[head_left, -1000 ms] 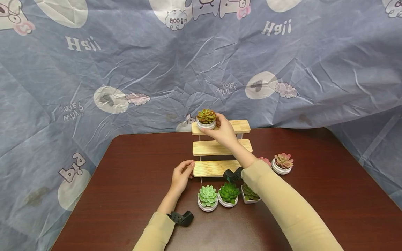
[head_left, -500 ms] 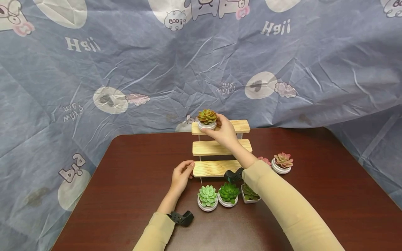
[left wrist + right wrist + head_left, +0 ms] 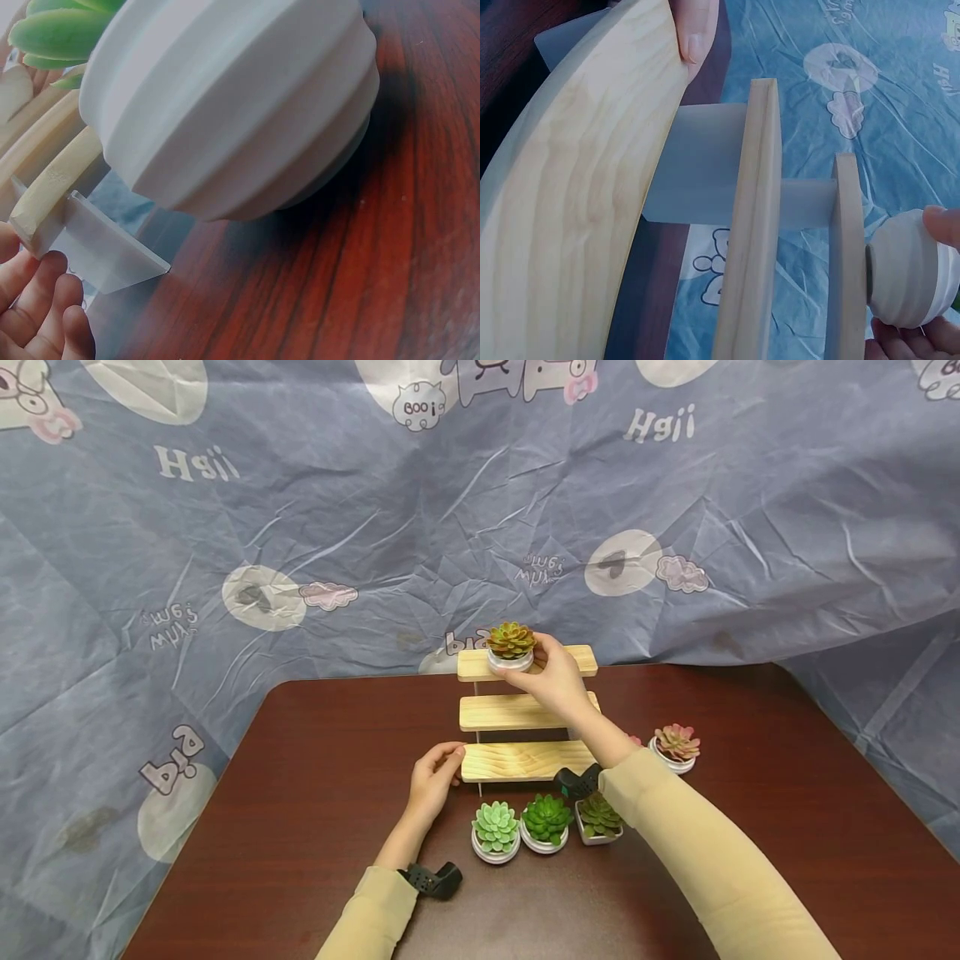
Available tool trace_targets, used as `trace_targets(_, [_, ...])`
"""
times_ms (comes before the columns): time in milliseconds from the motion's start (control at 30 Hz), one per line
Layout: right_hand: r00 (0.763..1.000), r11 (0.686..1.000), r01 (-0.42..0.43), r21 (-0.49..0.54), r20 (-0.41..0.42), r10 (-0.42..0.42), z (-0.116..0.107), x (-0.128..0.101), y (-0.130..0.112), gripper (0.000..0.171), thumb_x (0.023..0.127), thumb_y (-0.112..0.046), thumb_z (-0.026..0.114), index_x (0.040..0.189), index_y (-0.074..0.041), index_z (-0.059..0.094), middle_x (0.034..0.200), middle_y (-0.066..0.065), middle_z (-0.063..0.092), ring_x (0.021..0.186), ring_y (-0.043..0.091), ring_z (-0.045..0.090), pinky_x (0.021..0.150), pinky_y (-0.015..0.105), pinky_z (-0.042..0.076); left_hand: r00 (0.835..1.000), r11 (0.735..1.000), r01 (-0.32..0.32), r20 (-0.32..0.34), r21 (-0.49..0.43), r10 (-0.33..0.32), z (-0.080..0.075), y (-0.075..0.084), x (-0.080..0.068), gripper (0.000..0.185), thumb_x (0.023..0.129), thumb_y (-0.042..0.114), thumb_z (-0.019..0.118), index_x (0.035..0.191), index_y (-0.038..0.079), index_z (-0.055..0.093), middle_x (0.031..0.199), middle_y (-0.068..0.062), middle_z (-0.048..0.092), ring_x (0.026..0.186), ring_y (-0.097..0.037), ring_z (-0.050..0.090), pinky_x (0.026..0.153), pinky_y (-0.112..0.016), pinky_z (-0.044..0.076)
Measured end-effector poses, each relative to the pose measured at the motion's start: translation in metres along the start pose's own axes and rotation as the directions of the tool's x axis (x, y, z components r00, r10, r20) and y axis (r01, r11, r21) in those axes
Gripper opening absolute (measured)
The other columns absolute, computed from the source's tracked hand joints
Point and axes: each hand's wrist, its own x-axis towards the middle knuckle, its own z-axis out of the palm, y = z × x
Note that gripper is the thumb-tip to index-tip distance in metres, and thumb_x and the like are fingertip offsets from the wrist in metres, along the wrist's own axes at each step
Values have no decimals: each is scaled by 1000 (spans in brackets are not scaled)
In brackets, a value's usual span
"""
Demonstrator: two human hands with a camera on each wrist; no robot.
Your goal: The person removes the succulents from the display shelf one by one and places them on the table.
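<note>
My right hand point(image 3: 558, 681) grips the white pot of an orange-green succulent point(image 3: 512, 642) at the top board of a three-tier wooden stand point(image 3: 525, 763). In the right wrist view, the ribbed pot point(image 3: 906, 270) is held between thumb and fingers, its base at the top board point(image 3: 846, 262); whether it touches cannot be told. My left hand point(image 3: 431, 781) pinches the left end of the lowest board, as the left wrist view shows with fingers point(image 3: 52, 300) at the board's end point(image 3: 45, 202). Below the stand sits a pale green succulent point(image 3: 496, 831), its white pot large in the left wrist view.
A dark green succulent point(image 3: 546, 822) and a square-potted one point(image 3: 598, 820) stand in the front row. To the right is a pink-tipped succulent point(image 3: 676, 747), with another pink one mostly hidden behind my right arm. A patterned blue cloth point(image 3: 375, 527) hangs behind the brown table point(image 3: 337, 735).
My right hand has moved a little to the right along the top board with the orange-green succulent. My left hand has stayed at the lowest board.
</note>
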Motion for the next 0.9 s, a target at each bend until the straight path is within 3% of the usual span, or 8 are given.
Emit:
trace_targets(267, [1000,1000,13,-20,-5,-13,-14,-10,3,73,74,-24,81,132,-1,45,122,16,56,114,26,54,97,34,43,1000,1000,1,-1,1,-1,0,0,0,21,95,10,55,107,-5,65,76,-4,59,70,-31,55,59,-34,51])
trace_targets(533, [1000,1000,23,-4,-2,-23,-26,-18,11,74,74,-23,82,134,1,44,121,18,56,109,28,57,92,40,47,1000,1000,2,1,0,-2,0,0,0,21,95,10,55,107,-5,65,76,-3,59,70,-32,55,59,-34,52])
trace_targets(900, [999,999,36,10,-19,-35,-39,-32,17,67,74,-23,81,129,-2,50,123,13,54,117,26,52,101,35,39,1000,1000,-8,-2,-1,8,0,0,0,21,95,9,55,106,-5,65,73,-4,58,67,-25,54,58,-32,51])
